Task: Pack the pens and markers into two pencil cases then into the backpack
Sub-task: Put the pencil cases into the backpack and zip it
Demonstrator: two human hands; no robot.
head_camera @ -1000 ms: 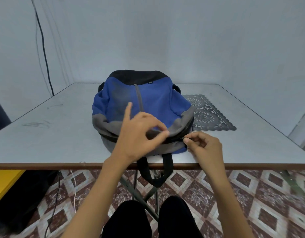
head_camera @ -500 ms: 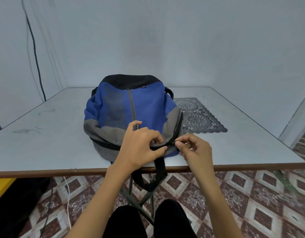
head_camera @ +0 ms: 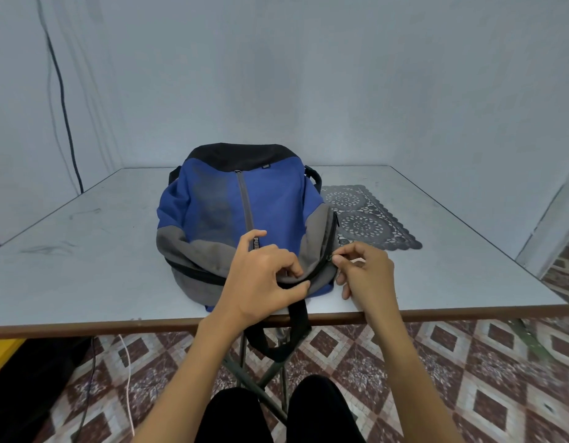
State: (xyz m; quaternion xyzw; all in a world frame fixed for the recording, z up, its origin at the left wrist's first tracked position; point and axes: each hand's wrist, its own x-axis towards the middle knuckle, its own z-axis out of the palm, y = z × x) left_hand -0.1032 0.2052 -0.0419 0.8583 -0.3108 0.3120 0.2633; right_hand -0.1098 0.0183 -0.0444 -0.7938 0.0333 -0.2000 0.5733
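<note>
Grey table point(head_camera: 85, 282): backpack point(head_camera: 270, 203), lace mat point(head_camera: 369, 219) beside it.

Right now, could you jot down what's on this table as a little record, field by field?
Surface: white table with a brown front edge
Main item: blue, grey and black backpack, lying near the front edge
Hands: left hand grips the grey fabric by the zipper; right hand pinches the zipper pull
Beside it: dark lace mat, right of the backpack
Hanging: black strap over the table edge
Pens, cases: none visible
</note>
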